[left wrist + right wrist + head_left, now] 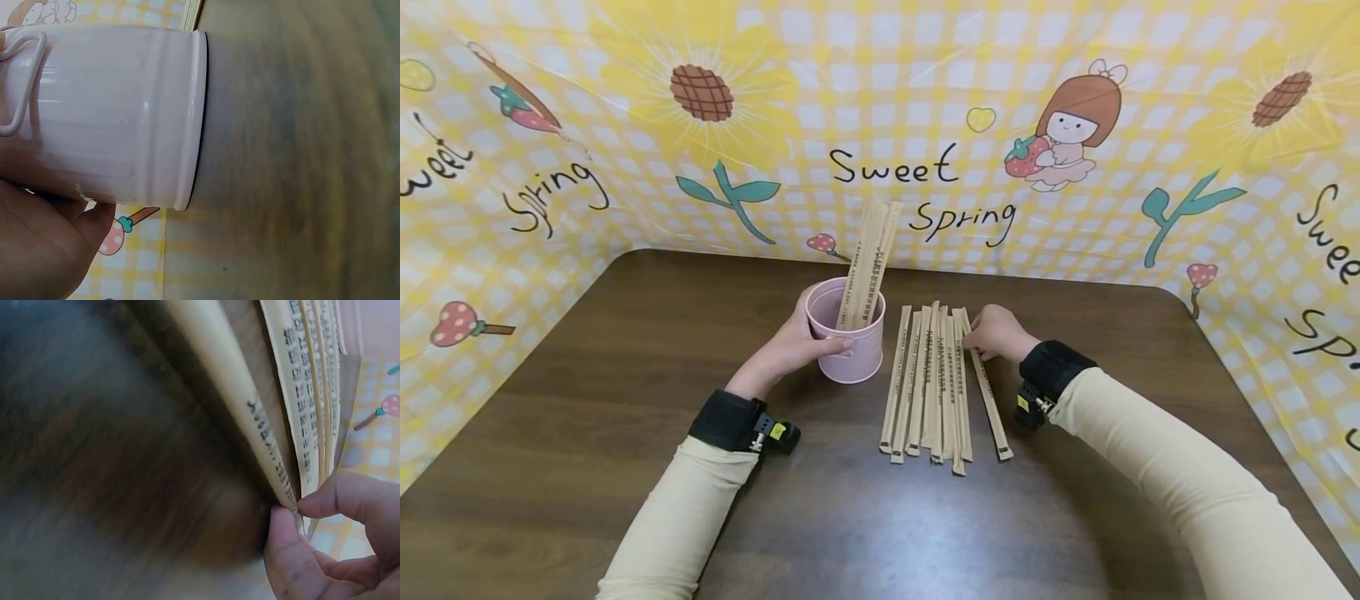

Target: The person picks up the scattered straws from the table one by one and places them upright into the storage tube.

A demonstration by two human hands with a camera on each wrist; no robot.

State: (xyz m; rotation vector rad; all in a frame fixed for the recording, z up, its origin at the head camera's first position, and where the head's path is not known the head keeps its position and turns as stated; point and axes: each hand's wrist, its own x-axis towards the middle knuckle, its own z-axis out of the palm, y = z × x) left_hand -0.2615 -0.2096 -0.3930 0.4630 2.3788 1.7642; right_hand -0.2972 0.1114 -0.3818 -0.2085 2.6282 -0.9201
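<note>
A pale pink metal pail (859, 360) stands on the table, several long paper-wrapped sticks (868, 262) leaning up out of it. Round its left side my left hand (800, 340) holds it, thumb across the front. In the left wrist view, a wire handle (26, 94) shows on the pail's side. My right hand (1000, 332) pinches one paper-wrapped stick (989, 400) near its far end, between thumb and forefinger. That stick lies slanted, its near end apart from a row of similar sticks (934, 383) between pail and hand. Printed lettering runs along the wrappers.
The dark brown wooden table (820, 517) has a rounded far edge. Behind it and at both sides hangs a yellow checked cloth (895, 92) with flowers, strawberries and lettering. Black wrist bands with small cameras sit over both cream sleeves (1165, 467).
</note>
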